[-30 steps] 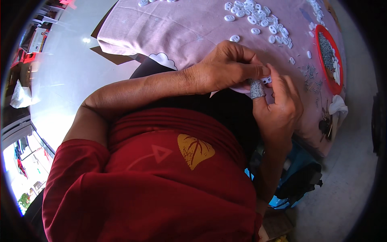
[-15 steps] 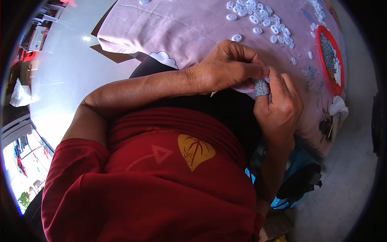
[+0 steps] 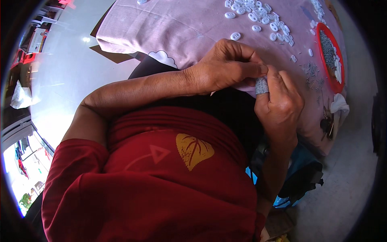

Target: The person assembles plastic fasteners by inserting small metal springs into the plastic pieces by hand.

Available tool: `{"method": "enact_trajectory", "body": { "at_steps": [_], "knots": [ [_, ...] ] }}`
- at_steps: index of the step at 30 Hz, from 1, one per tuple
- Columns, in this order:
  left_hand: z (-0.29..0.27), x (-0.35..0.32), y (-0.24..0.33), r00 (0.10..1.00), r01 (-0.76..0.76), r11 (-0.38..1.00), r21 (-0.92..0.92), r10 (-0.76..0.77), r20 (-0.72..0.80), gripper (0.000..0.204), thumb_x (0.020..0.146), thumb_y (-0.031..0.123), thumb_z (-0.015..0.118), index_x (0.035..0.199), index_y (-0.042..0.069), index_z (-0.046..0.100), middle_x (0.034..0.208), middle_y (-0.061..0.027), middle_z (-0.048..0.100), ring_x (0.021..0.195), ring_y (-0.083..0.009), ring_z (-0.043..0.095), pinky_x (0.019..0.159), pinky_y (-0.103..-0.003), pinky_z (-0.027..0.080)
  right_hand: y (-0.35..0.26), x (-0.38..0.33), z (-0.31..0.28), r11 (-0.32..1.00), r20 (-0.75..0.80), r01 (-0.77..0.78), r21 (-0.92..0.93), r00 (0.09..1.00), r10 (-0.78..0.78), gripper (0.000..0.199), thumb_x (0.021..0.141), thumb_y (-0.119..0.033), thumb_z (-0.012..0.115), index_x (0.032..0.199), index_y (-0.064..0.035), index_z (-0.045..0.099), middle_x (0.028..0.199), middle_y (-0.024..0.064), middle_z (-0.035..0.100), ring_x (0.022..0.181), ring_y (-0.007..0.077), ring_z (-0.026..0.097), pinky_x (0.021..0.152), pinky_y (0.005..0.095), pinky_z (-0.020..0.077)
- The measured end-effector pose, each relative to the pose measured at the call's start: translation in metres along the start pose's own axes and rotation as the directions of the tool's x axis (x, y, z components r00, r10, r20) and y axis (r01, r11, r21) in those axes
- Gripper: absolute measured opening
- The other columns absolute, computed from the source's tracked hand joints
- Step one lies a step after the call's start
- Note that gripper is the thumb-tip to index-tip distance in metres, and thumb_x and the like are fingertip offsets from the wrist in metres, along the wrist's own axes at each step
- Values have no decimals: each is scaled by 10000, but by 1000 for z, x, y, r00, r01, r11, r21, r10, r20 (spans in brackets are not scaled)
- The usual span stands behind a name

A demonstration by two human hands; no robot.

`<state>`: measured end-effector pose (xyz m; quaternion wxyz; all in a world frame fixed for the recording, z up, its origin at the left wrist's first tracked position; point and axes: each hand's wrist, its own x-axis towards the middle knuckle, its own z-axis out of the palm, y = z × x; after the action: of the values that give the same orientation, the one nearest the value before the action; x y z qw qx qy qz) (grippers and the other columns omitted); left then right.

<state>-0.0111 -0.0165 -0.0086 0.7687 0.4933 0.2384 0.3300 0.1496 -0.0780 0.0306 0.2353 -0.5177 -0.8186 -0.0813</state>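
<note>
A small grey bundle [image 3: 261,85] was pinched between the 2 hands at the near edge of a pink cloth [image 3: 189,24]. The left hand [image 3: 225,66] was curled shut, its thumb and fingertips closed on the bundle's top. The right hand [image 3: 280,105] was folded around the bundle from below, at 5 o'clock from the left. White oval pieces [image 3: 258,16] were scattered on the cloth at 12 o'clock from the hands, 1 of them [image 3: 235,36] just above the left knuckles. A red round dish [image 3: 321,52] filled with grey bits was seen at 2 o'clock, loose grey bits [image 3: 312,74] lying beside it. A white crumpled cloth [image 3: 338,105] lay at 3 o'clock. A blue and black bag [image 3: 300,177] was seen at 5 o'clock on the floor. A white bag [image 3: 21,97] lay far off at 9 o'clock.
</note>
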Motion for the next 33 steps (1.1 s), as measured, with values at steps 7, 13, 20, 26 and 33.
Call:
{"method": "enact_trajectory", "body": {
  "at_steps": [7, 13, 20, 26, 33],
  "knots": [
    [-1, 0, 1, 1000, 28, 999, -19, -28, -9, 150, 913, 209, 641, 933, 73, 701, 802, 4, 667, 717, -51, 628, 659, -205, 546, -2, -1, -2, 999, -49, -43, 28, 998, 44, 280, 745, 12, 653, 1023, 25, 618, 751, 125, 557, 674, 296, 594, 603, 395, 488],
    [-7, 1, 1, 1000, 21, 1000, -14, -21, 8, 170, 918, 210, 629, 989, 73, 702, 851, -6, 681, 719, -62, 645, 673, -197, 557, -1, -5, -9, 959, -44, -207, 193, 975, 219, 394, 713, -22, 716, 1099, -14, 638, 769, 100, 587, 690, 260, 607, 617, 368, 493],
    [-10, 4, 6, 992, 78, 996, -31, -74, 102, 191, 925, 208, 623, 1029, 60, 687, 876, -20, 684, 722, -56, 651, 679, -178, 556, 1, -9, -8, 972, -83, -137, 193, 984, 155, 348, 706, 22, 696, 1050, -9, 647, 794, 106, 602, 720, 273, 620, 640, 366, 503],
    [-10, 3, 3, 994, 45, 999, -16, -43, 105, 158, 913, 165, 640, 1007, 48, 689, 865, -21, 684, 722, -54, 647, 680, -173, 550, -2, -9, -7, 990, -95, -89, 114, 990, 100, 315, 729, 16, 667, 1042, -11, 644, 808, 121, 596, 723, 290, 616, 632, 382, 501],
    [-7, 1, 4, 996, 40, 998, -52, -35, 83, 145, 910, 158, 644, 993, 50, 694, 855, -5, 680, 736, -42, 635, 685, -175, 542, -9, -8, 0, 992, -133, -118, 51, 983, 124, 269, 758, 0, 646, 1026, 9, 631, 794, 125, 584, 719, 304, 608, 627, 396, 498]
  ]
}}
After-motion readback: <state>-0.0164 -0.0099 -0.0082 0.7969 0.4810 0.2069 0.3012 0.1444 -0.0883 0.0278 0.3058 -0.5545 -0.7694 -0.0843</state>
